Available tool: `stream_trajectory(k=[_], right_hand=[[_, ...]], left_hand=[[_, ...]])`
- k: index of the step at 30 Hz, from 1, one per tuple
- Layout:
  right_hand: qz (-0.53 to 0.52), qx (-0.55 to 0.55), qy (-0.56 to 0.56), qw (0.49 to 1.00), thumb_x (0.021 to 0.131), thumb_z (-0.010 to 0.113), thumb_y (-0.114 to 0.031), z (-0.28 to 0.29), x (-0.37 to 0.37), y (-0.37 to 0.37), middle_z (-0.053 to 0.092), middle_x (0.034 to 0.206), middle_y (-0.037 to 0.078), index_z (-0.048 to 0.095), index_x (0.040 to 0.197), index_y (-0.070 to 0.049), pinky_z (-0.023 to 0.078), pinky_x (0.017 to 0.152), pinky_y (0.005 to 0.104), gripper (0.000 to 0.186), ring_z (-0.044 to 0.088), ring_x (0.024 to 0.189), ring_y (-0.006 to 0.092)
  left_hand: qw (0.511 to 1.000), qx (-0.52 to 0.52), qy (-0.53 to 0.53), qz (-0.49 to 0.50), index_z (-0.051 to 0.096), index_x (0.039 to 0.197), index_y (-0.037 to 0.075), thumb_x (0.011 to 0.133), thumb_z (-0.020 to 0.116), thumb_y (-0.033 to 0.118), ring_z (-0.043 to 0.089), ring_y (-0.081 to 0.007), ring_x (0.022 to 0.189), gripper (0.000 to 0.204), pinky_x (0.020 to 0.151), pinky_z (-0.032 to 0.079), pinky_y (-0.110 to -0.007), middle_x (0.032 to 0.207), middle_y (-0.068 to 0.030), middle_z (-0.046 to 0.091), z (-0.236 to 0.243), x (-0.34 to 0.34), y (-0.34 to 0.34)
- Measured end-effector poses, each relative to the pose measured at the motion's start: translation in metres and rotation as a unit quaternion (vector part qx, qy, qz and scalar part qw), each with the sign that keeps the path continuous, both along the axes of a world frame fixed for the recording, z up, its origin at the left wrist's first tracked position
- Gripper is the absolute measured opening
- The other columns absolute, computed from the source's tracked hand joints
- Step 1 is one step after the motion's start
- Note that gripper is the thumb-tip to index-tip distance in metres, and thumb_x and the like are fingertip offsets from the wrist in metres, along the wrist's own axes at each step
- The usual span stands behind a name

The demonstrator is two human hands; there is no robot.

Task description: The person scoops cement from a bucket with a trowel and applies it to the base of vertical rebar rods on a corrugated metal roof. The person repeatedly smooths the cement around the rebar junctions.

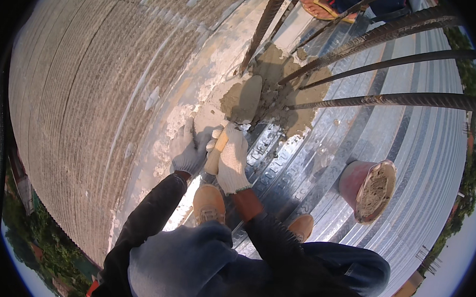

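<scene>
My right hand [232, 160], in a white knit glove, grips the wooden handle of a trowel [250, 98]. The trowel's rounded blade is coated in mortar and lies over a patch of wet grey mortar [304, 115]. That mortar is spread around the feet of several steel bars. Just left of the handle is my left hand [188, 150], also gloved, with fingers stretched out and thumb apart. It rests at or just above the pale, mortar-smeared edge beside the corrugated sheet and holds nothing visible.
Ribbed steel bars [407, 100] rise from the mortar toward the upper right. A reddish bucket [354, 184] with mortar stands on the shiny metal decking [410, 141]. Corrugated grey sheeting [85, 86] fills the left. Another person's sandalled foot [318, 8] is at the top.
</scene>
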State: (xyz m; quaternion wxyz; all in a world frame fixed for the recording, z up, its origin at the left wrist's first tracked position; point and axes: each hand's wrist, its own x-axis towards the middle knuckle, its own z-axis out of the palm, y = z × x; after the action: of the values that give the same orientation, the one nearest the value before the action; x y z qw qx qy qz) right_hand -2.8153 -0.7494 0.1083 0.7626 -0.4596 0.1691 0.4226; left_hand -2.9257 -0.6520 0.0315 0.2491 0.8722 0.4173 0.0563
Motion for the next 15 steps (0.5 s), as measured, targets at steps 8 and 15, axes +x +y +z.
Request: stream_trajectory(k=[8, 15], right_hand=[[-0.029, -0.05, 0.017, 0.998, 0.114, 0.067, -0.039, -0.005, 0.028, 0.059, 0.07, 0.105, 0.008, 0.068, 0.132, -0.011, 0.059, 0.067, 0.0391, 0.033, 0.069, 0.075, 0.0238], [-0.022, -0.087, 0.024, 0.996, 0.116, 0.068, -0.039, -0.024, -0.006, 0.039, 0.069, 0.104, 0.006, 0.067, 0.133, -0.014, 0.058, 0.062, 0.0368, 0.031, 0.069, 0.071, 0.0228]], left_hand=[[1.0, 0.004, -0.007, 0.007, 0.053, 0.168, 0.0, 0.099, 0.083, 0.048, 0.073, -0.0488, 0.112, 0.089, 0.095, 0.057, -0.059, 0.129, -0.029, 0.074, -0.006, -0.009, 0.007], [0.999, 0.025, -0.029, -0.011, 0.053, 0.169, 0.0, 0.095, 0.086, 0.043, 0.072, -0.05, 0.114, 0.092, 0.096, 0.058, -0.058, 0.128, -0.0282, 0.074, 0.0, -0.005, 0.002]])
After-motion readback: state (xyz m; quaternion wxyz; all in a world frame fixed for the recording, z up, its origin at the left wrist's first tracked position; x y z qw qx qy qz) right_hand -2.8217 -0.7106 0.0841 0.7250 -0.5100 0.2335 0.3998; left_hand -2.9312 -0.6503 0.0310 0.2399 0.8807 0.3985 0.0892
